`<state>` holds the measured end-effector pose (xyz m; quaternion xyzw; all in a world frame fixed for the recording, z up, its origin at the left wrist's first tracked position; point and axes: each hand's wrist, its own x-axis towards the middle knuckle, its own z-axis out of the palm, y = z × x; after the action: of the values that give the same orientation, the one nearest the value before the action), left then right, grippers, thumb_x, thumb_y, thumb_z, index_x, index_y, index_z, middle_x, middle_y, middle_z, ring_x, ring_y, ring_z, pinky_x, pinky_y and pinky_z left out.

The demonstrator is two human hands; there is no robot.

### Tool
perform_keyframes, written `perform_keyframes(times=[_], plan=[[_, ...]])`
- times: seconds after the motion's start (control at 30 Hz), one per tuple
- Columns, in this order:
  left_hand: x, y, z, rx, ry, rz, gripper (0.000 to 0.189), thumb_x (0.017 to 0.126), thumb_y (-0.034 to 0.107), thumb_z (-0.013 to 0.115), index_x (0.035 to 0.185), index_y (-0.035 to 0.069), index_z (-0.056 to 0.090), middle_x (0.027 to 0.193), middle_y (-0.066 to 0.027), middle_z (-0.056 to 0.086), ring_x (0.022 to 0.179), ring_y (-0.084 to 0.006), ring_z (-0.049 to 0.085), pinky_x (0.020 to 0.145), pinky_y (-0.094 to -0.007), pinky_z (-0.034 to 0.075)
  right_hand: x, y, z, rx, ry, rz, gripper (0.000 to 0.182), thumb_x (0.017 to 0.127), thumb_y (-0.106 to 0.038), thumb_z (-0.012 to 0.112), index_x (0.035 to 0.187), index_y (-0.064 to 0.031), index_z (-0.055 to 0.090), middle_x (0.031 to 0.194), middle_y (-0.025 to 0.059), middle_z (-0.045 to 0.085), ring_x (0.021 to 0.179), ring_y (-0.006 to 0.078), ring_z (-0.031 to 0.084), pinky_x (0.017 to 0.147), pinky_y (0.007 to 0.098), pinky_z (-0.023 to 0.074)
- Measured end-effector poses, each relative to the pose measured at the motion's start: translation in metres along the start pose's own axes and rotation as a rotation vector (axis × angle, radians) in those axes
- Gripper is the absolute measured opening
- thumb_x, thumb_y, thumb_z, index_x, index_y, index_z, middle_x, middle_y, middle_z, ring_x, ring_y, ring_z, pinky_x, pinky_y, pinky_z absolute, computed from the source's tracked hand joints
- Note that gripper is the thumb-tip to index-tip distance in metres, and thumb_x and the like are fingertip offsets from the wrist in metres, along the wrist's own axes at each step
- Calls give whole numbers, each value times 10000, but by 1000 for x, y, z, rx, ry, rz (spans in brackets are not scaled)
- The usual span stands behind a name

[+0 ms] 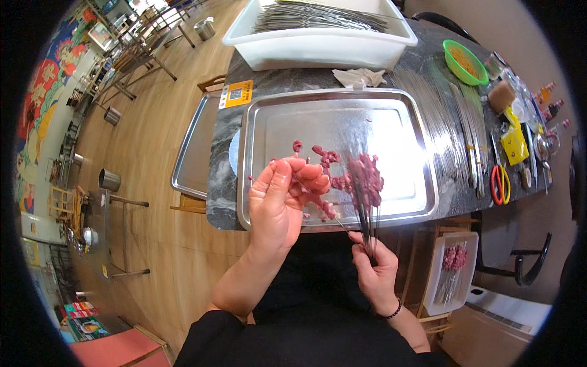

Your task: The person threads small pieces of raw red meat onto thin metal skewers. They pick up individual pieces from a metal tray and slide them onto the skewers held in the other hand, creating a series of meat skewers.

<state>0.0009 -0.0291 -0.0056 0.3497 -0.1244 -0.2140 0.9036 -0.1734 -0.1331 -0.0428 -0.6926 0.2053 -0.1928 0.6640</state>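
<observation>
My left hand (275, 206) is over the front of a steel tray (293, 98), its fingers curled around small pieces of raw red meat (326, 210). More meat pieces (326, 155) lie on the tray just beyond the fingers. In front of the tray's near edge, my right hand (377, 266) grips a bundle of thin metal skewers (367, 225). Skewered meat (370, 179) is clustered on the far ends of that bundle. One single skewer (343, 225) slants out from the right fingers towards the meat by my left hand; whether its tip pierces it, I cannot tell.
A white plastic tub (321, 48) of skewers stands behind the tray. Loose skewers (431, 119), a green bowl (465, 64) and red-and-yellow-handled scissors (500, 183) lie to the right. Lower right, a white container (431, 293) holds skewered meat. Another tray (195, 151) sits left, below table height.
</observation>
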Motion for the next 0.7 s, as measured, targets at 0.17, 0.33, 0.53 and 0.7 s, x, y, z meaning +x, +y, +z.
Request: perform_keyframes(times=[0.17,0.33,0.53,0.7], plan=[[-9,-7,-6,121,5,-103,241,1032,203,504,1074,-4,619,1027,-185,701,932,-269,705,855,-405,575,-3,5,6,55,-10,46,261,910,26,600,1159,11,679,888,-11,648,753,36,532,693,200,448],[-5,-12,-2,-73,46,-231,278,1050,275,458,1042,27,583,782,-60,605,653,-134,582,604,-286,504,5,2,14,74,-65,57,286,929,1,603,1211,2,652,861,-33,600,708,24,493,645,183,406],[0,-36,8,19,19,-157,344,1031,356,472,1111,39,576,758,-30,566,628,-111,539,569,-254,455,3,-5,11,74,-109,-38,331,939,20,561,1267,2,604,996,19,521,870,89,506,773,217,415],[-20,9,1,530,-54,-23,239,943,101,593,1129,-49,601,956,-96,658,830,-169,654,761,-304,552,15,-22,-20,-433,-135,-229,388,847,50,619,1208,-85,664,931,115,527,783,222,578,681,297,489]])
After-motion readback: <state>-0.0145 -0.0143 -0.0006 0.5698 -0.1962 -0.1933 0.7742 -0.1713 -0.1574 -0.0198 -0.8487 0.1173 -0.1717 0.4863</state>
